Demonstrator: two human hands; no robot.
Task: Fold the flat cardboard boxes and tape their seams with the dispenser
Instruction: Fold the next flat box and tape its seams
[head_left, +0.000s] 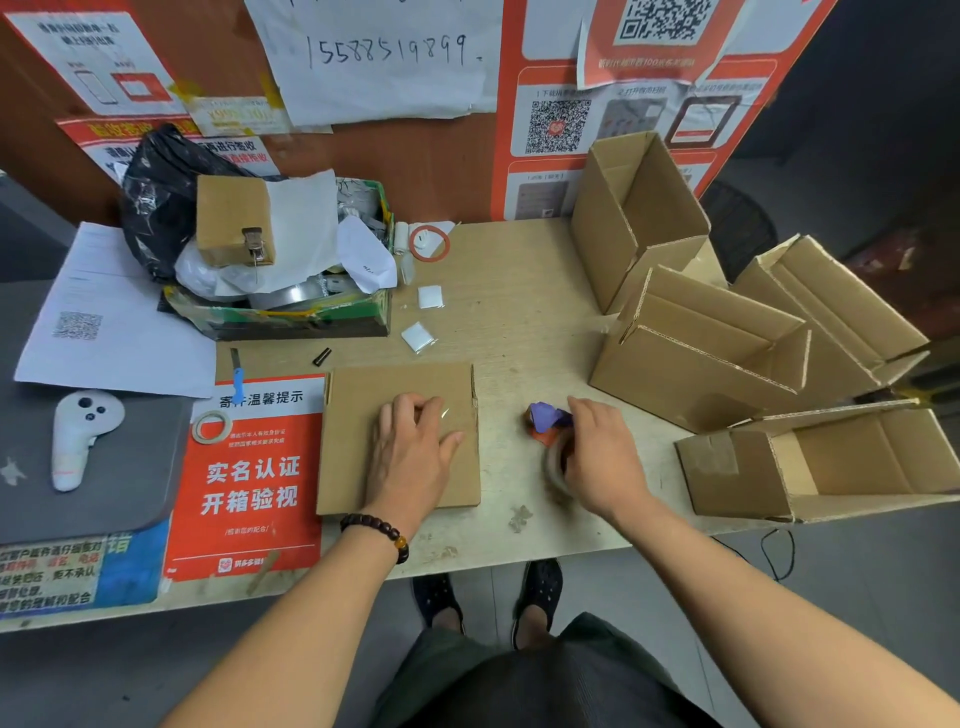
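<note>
A folded cardboard box (358, 467) lies on the table (519, 291) in front of me, its closed flaps facing up. My left hand (413, 452) presses flat on its top, fingers spread over the middle seam. Just right of the box, my right hand (602, 457) grips the tape dispenser (548, 426), which has a purple and orange body and a roll of clear tape. The dispenser sits low over the table, apart from the box.
Several open folded boxes (691, 358) crowd the table's right side. A cluttered green tray (291, 317) stands at the back left. A small tape roll (212, 427) lies on a red notice (249, 488), and a white controller (83, 436) on a grey pad at left.
</note>
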